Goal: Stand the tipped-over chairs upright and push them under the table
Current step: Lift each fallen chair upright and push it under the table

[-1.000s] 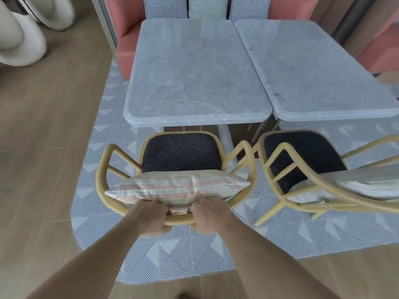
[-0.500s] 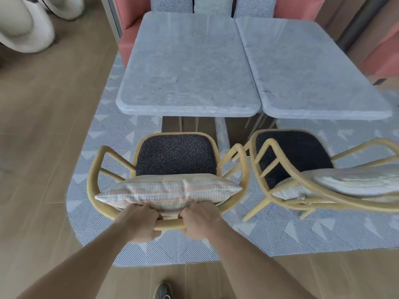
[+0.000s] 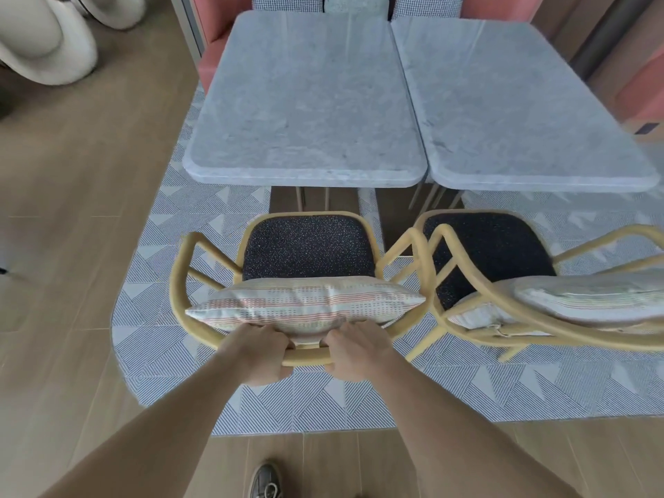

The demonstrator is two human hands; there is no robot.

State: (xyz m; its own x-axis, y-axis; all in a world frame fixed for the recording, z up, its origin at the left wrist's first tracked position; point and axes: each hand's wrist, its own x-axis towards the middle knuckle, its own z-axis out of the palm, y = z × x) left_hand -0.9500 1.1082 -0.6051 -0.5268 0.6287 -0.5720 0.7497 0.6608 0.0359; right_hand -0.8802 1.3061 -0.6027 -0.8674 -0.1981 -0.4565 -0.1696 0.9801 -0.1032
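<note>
A yellow-framed chair (image 3: 178, 282) with a dark speckled seat (image 3: 307, 246) stands upright in front of the left grey marble table (image 3: 301, 102), a striped cushion (image 3: 305, 303) against its back. My left hand (image 3: 258, 354) and my right hand (image 3: 354, 348) both grip the top rail of its backrest, side by side. The seat's front edge sits a short gap before the table's near edge. A second upright chair of the same kind (image 3: 492, 246) stands to the right, turned slightly, with a pale cushion (image 3: 589, 300), before the right table (image 3: 521, 109).
A blue-and-white patterned rug (image 3: 323, 404) lies under the chairs and tables on a wood floor. A pink bench (image 3: 212, 55) with checked cushions runs behind the tables. White rounded seats (image 3: 46, 48) stand far left. My shoe (image 3: 266, 479) shows at the bottom.
The view has drawn back: the chair I hold sits farther from the table edge in the frame, my arms stretch longer, and my shoe has come into sight. Both hands keep their grip.
</note>
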